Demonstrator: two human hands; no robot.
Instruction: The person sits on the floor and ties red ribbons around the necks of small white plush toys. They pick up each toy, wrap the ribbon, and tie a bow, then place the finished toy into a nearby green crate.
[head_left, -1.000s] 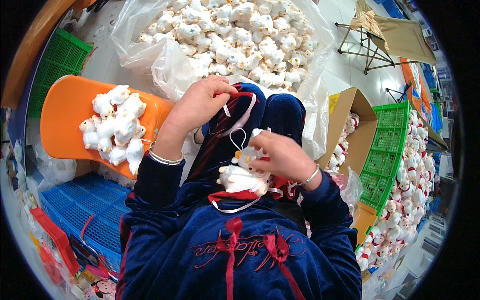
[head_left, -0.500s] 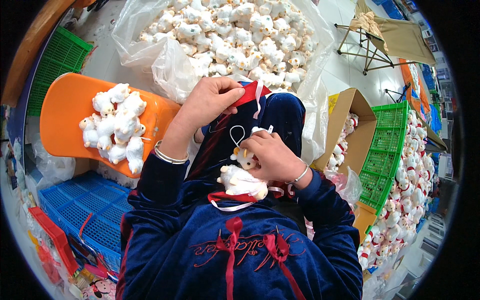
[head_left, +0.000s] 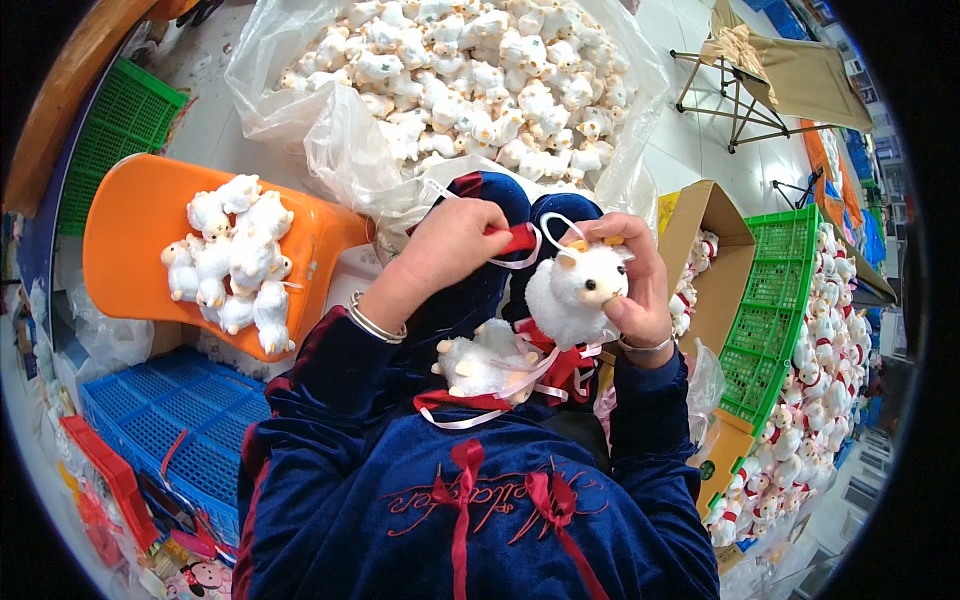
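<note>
A small white plush sheep (head_left: 568, 298) with a white hanging loop is held up over my lap. My right hand (head_left: 642, 285) is closed around its head from the right side, its face turned to the right. My left hand (head_left: 452, 242) pinches a red cloth piece (head_left: 521, 240) with white ribbon, just left of the sheep. A second plush sheep (head_left: 485, 362) lies on my lap near my belly. More red cloth (head_left: 572, 372) with pale ribbons lies beside it, below the held sheep.
Ahead, a large clear plastic bag (head_left: 340, 140) is full of white plush toys. At left, an orange stool (head_left: 125, 235) bears several more, beside a blue crate (head_left: 170, 420). A cardboard box (head_left: 725, 260) and green crate (head_left: 765, 310) with red-collared toys stand at right.
My right hand has lifted a sheep from my lap, up and to the right. My left hand has come lower and closer to it, still pinching the red cloth.
</note>
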